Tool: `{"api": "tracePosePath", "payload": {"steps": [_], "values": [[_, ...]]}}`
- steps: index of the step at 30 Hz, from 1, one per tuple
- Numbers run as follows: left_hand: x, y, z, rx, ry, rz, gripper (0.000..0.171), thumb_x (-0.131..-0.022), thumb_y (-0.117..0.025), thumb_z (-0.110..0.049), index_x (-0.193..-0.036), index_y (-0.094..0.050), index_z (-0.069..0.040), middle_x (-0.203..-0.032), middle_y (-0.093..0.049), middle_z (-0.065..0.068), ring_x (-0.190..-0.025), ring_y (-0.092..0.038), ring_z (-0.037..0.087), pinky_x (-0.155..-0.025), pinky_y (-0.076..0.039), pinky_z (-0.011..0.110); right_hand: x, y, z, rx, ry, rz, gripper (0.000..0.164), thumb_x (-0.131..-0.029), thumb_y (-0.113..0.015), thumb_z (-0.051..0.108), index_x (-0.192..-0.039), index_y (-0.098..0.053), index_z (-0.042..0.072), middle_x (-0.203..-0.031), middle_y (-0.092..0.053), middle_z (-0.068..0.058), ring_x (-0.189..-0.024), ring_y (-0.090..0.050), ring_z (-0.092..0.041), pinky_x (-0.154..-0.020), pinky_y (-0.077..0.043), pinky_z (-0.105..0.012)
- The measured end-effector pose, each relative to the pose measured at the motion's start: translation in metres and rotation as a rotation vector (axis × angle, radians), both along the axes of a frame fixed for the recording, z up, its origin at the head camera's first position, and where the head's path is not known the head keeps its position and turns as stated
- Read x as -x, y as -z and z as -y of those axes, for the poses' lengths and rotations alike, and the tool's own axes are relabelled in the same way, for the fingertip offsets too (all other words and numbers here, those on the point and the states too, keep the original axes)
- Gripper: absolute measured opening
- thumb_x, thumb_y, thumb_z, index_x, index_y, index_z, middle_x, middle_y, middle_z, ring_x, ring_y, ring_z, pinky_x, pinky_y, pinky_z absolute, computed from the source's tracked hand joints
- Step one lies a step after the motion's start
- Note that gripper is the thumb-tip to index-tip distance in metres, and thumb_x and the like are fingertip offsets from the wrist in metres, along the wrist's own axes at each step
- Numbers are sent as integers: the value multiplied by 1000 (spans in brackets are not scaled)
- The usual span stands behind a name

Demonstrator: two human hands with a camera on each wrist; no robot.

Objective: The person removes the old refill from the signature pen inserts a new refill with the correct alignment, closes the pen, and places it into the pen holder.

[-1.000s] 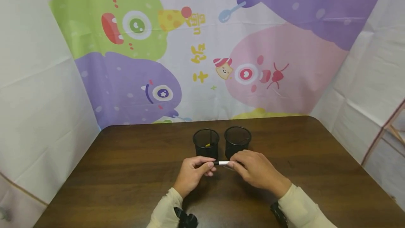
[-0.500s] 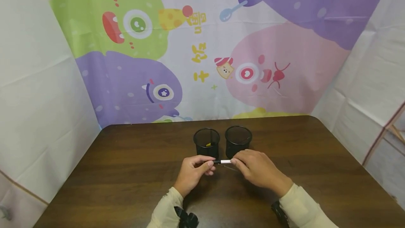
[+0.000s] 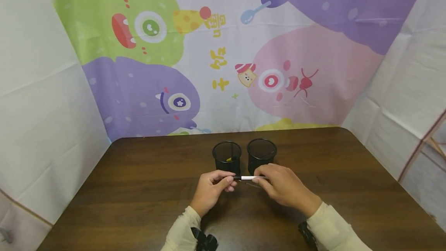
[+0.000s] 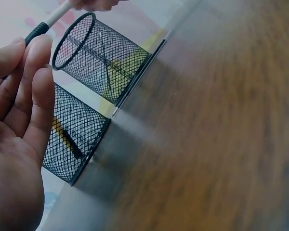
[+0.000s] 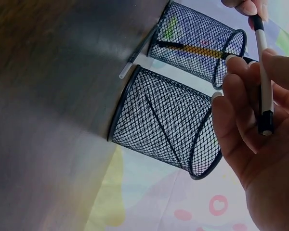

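A white pen (image 3: 247, 178) with black ends is held level between both hands, in front of two black mesh cups. My left hand (image 3: 213, 189) pinches its black grip end between thumb and fingers. My right hand (image 3: 283, 187) pinches the white barrel near the other end; in the right wrist view the black end of the pen (image 5: 265, 91) sticks out past the thumb. A thin clear pen refill (image 5: 135, 55) lies on the table beside the cups, below the pen.
The left mesh cup (image 3: 227, 165) holds a yellow and black pen (image 5: 197, 50). Inside the right mesh cup (image 3: 261, 162) leans a thin dark rod (image 5: 161, 125). Both cups stand on the brown wooden table (image 3: 156, 173), with a cartoon-printed cloth (image 3: 226, 115) hanging behind.
My right hand shifts slightly along the barrel, and a little more of the white barrel shows. My left hand stays nearly still on the black end. The cups have not moved.
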State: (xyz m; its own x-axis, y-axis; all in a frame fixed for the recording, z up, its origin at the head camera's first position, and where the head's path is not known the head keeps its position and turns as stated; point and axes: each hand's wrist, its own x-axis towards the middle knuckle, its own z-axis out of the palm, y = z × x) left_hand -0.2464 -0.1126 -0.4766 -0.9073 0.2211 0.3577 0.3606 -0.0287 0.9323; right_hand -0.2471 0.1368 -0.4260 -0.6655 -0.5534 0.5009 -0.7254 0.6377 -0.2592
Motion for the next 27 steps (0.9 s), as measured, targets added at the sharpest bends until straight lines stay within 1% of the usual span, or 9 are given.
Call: {"api": "tracePosePath", "payload": {"steps": [5,12,15,20,23,27], "values": [[0,-1,-1,-10,18,-12,20,-96,-67,-7,-109,-71,8,-87,-73,21,-72,-71,15,-70,-59,31,0,1,-1,-6,-15,-17,5,-96,-69,25,-93,-67,22,-81,-56,17,-71,-49,-2,-64,-47,-29],[0,-1,0,-9,16,-15,20,-96,-67,-9,-107,-71,8,-87,-73,20,-71,-71,16,-69,-59,30,0,2,0,-24,-21,-52,4,-97,-68,23,-94,-67,21,-79,-54,16,-70,-48,-2,-62,-47,-28],[0,-1,0,-12,12,-12,20,-96,-67,-9,-106,-71,8,-86,-73,20,-70,-71,16,-68,-59,30,-1,3,0,-20,-19,-33,4,-96,-69,25,-95,-68,21,-80,-56,17,-69,-49,-1,-62,-47,-27],[-1,-2,0,-24,2,-1,20,-95,-69,-9,-105,-71,8,-85,-73,21,-70,-71,16,-68,-59,31,-1,2,0,2,-13,10,12,-91,-76,29,-96,-67,22,-80,-57,17,-69,-51,0,-62,-47,-26],[-1,-2,0,-21,0,3,21,-96,-69,-11,-105,-71,8,-85,-73,20,-70,-71,17,-68,-59,30,-1,2,1,7,-25,-2,12,-90,-77,28,-93,-66,22,-78,-54,18,-67,-49,0,-60,-46,-26],[-1,-2,-1,-18,0,-4,22,-96,-69,-11,-106,-71,8,-86,-73,20,-72,-71,17,-69,-59,30,-1,2,1,8,-44,-18,9,-93,-73,28,-92,-67,22,-77,-52,18,-67,-47,0,-60,-45,-25]]}}
